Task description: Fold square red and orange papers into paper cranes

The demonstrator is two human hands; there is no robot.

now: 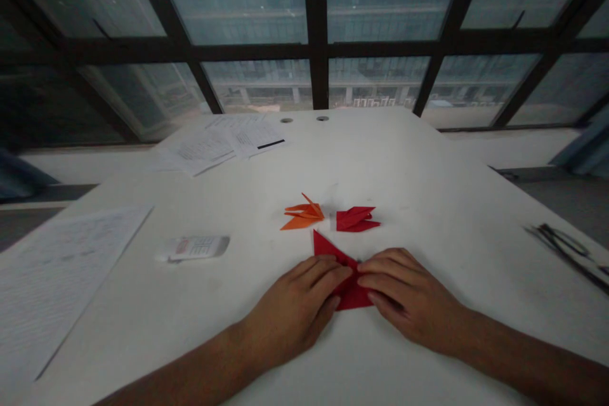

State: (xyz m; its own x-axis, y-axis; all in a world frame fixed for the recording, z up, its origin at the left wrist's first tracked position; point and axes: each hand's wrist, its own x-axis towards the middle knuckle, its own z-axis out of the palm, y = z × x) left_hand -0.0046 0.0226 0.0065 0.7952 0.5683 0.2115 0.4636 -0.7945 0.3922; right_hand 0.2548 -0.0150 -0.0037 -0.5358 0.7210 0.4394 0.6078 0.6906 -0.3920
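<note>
Nearest the camera lie the person's two bare hands: the left hand (pixel 304 298), coming in from seven o'clock, and the right hand (pixel 413 298), from five. Between them, flat on the white, smooth surface (pixel 428 184), is a bright red, creased, pointed sheet of paper (pixel 353 297). Its long axis seems to run from eleven to five o'clock, though fingers hide much of it. Both hands touch it, fingers curled and closed in on its sides; the left is nearer the eleven o'clock tip.

Around that sheet, left to right: at nine, a white paper sheet with rows of text (pixel 71 273); near ten, a white, rounded, flattish container (pixel 204 247) with red and grey print; beyond it, overlapping white printed pages (pixel 209 146); at eleven, an orange, spiky folded-paper piece (pixel 304 216); at twelve, a red, pronged folded-paper piece (pixel 354 219); at three, a thin black-framed object (pixel 545 233), perhaps eyeglasses. No brand or wording is legible.
</note>
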